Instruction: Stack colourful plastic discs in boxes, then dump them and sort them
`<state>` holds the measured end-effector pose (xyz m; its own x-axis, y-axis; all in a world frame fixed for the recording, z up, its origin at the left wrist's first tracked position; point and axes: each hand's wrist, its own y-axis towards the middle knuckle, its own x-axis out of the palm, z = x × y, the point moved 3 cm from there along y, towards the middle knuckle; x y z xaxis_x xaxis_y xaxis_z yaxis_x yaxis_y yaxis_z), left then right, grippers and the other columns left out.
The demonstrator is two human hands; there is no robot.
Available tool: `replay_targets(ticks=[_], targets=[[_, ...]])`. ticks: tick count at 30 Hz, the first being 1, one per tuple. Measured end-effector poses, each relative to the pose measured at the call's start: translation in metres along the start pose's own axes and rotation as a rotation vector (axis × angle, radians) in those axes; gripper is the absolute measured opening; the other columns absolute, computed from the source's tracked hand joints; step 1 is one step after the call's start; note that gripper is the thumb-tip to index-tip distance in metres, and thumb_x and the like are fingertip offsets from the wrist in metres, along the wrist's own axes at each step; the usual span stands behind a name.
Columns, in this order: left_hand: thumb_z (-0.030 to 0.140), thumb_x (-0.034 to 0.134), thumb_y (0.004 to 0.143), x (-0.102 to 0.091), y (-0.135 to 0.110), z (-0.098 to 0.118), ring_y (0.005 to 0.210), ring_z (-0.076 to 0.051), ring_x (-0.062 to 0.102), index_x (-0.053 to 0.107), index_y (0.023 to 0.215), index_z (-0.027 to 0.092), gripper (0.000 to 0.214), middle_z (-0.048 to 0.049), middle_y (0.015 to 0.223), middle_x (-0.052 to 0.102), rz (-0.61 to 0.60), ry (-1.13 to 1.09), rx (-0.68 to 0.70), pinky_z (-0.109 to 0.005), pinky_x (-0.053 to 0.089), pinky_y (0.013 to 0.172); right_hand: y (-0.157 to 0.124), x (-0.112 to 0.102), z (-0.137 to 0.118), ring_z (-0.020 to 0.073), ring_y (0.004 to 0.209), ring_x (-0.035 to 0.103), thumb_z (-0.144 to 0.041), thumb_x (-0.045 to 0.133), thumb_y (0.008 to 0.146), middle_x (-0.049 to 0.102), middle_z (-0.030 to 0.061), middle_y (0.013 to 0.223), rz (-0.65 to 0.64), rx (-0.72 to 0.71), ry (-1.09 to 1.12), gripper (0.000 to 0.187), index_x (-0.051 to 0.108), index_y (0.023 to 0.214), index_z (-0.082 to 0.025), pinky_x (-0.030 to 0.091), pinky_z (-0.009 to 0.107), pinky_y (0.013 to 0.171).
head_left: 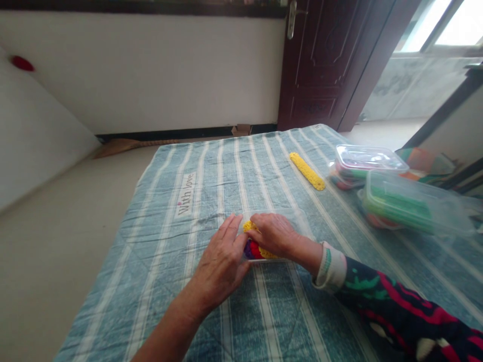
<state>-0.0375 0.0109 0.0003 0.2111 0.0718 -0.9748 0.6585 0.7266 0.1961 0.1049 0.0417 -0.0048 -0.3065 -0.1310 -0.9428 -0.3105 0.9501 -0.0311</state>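
Observation:
A clear plastic container (296, 217) sits on the cloth-covered table in front of me, with crocheted pieces inside. Red (255, 250), purple (248, 249) and yellow (268, 255) crochet shows beneath my hands. My left hand (223, 254) steadies the container's left end, thumb and fingers around its edge. Inside the container, my right hand (274, 233) is closed on a yellow crocheted piece (249, 226), whose far part is hidden by the fingers. A long yellow crocheted strip (307, 171) lies apart on the cloth, beyond the container to the right.
Two lidded plastic boxes stand at the right: one with a clear lid (372, 157), the other holding green items (402, 206). A striped blue-green cloth (169, 261) covers the table. Behind it are a white wall, a dark red door (317, 65) and a broom (121, 146) on the floor.

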Motion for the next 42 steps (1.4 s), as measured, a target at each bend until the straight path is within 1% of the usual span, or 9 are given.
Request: replay_targets(ticks=[5, 10, 15, 18, 23, 29, 32, 37, 42], targets=[[0.015, 0.063, 0.071, 0.003, -0.002, -0.001, 0.136, -0.038, 0.036, 0.054, 0.114, 0.014, 0.043, -0.0201, 0.144, 0.042, 0.019, -0.052, -0.006, -0.055, 0.038, 0.109, 0.000, 0.000, 0.000, 0.0248, 0.087, 0.066, -0.041, 0.048, 0.092, 0.070, 0.0123, 0.093, -0.014, 0.004, 0.013, 0.030, 0.062, 0.099, -0.015, 0.043, 0.030, 0.068], [0.014, 0.062, 0.072, 0.003, -0.003, -0.001, 0.135, -0.039, 0.036, 0.054, 0.114, 0.013, 0.043, -0.0230, 0.142, 0.043, 0.028, -0.034, 0.003, -0.057, 0.038, 0.108, 0.001, 0.000, 0.000, 0.0245, 0.087, 0.065, -0.041, 0.050, 0.091, 0.070, 0.0125, 0.095, -0.018, -0.019, 0.062, 0.030, 0.064, 0.099, -0.015, 0.042, 0.030, 0.068], [0.014, 0.062, 0.073, 0.002, -0.004, -0.001, 0.135, -0.038, 0.037, 0.053, 0.117, 0.016, 0.045, -0.0198, 0.142, 0.044, 0.040, -0.041, 0.005, -0.058, 0.039, 0.107, 0.003, 0.001, 0.006, 0.0211, 0.085, 0.063, -0.037, 0.058, 0.087, 0.070, 0.0106, 0.091, 0.027, -0.050, 0.182, 0.024, 0.065, 0.091, -0.015, 0.040, 0.028, 0.070], [0.014, 0.063, 0.073, 0.001, -0.004, 0.000, 0.135, -0.038, 0.037, 0.054, 0.119, 0.014, 0.047, -0.0212, 0.142, 0.044, 0.033, -0.044, 0.007, -0.057, 0.039, 0.107, 0.004, 0.000, 0.009, 0.0184, 0.079, 0.062, -0.036, 0.061, 0.084, 0.070, 0.0092, 0.088, 0.051, -0.046, 0.284, 0.023, 0.066, 0.089, -0.014, 0.040, 0.026, 0.067], [0.015, 0.062, 0.075, 0.000, -0.004, 0.000, 0.135, -0.038, 0.037, 0.055, 0.117, 0.015, 0.043, -0.0206, 0.142, 0.044, 0.029, -0.056, 0.006, -0.057, 0.039, 0.107, 0.003, -0.004, 0.009, 0.0147, 0.073, 0.062, -0.024, 0.065, 0.078, 0.071, 0.0062, 0.086, 0.015, -0.038, 0.437, 0.022, 0.067, 0.097, -0.013, 0.040, 0.023, 0.064], [0.014, 0.060, 0.075, -0.001, -0.006, -0.001, 0.136, -0.038, 0.034, 0.056, 0.115, 0.017, 0.040, -0.0186, 0.144, 0.042, 0.032, -0.068, 0.009, -0.059, 0.039, 0.107, 0.004, -0.003, 0.009, 0.0122, 0.070, 0.061, -0.013, 0.065, 0.072, 0.070, 0.0029, 0.083, -0.002, -0.067, 0.449, 0.024, 0.067, 0.096, -0.014, 0.040, 0.020, 0.062], [0.013, 0.061, 0.073, -0.001, -0.007, -0.001, 0.137, -0.038, 0.033, 0.055, 0.117, 0.018, 0.044, -0.0171, 0.146, 0.040, 0.029, -0.097, 0.001, -0.059, 0.038, 0.108, 0.005, -0.001, 0.011, 0.0119, 0.069, 0.061, -0.014, 0.067, 0.072, 0.070, 0.0026, 0.080, -0.001, -0.043, 0.465, 0.023, 0.068, 0.094, -0.014, 0.041, 0.020, 0.062], [0.012, 0.062, 0.072, -0.001, -0.007, -0.001, 0.137, -0.039, 0.032, 0.055, 0.120, 0.016, 0.049, -0.0195, 0.146, 0.039, 0.005, -0.118, -0.011, -0.060, 0.036, 0.108, 0.006, -0.002, 0.011, 0.0109, 0.066, 0.060, -0.018, 0.071, 0.072, 0.069, 0.0007, 0.076, -0.019, -0.010, 0.507, 0.021, 0.070, 0.093, -0.014, 0.041, 0.021, 0.061], [0.015, 0.062, 0.073, -0.002, -0.007, -0.001, 0.137, -0.041, 0.031, 0.054, 0.121, 0.014, 0.049, -0.0216, 0.146, 0.038, -0.022, -0.086, -0.023, -0.060, 0.035, 0.108, 0.008, -0.002, 0.012, 0.0096, 0.061, 0.057, -0.019, 0.070, 0.072, 0.066, -0.0016, 0.067, -0.009, -0.017, 0.516, 0.010, 0.072, 0.081, -0.015, 0.038, 0.020, 0.058]])
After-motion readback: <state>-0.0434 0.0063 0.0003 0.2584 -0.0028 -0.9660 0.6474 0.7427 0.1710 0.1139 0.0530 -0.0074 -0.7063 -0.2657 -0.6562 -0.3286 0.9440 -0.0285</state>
